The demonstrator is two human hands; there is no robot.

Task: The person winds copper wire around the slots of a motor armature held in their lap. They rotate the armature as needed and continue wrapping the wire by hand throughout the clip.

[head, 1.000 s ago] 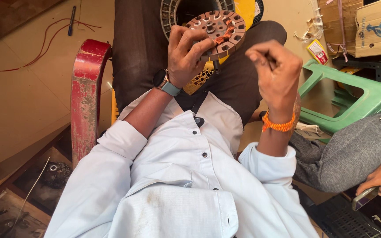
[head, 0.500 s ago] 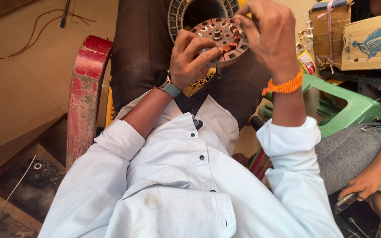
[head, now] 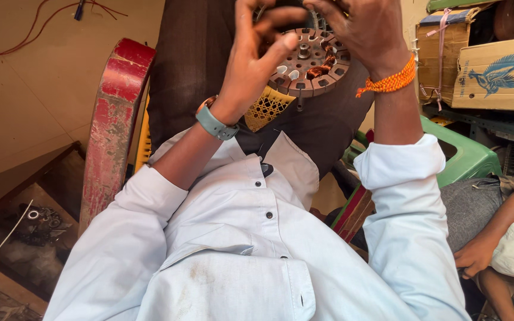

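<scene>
Two hands [head: 257, 65] [head: 364, 32], one round stator [head: 310, 62]

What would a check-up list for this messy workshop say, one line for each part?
Surface: tan floor.
Job's things: round slotted motor core with copper winding, raised over the lap.
Clutter: cardboard boxes, green plastic stool, red metal piece.
Hands: left hand pinches the core's edge; right hand is at its top rim.
Cables: red wire on the floor.
Surroundings: another person's hand nearby.
</scene>
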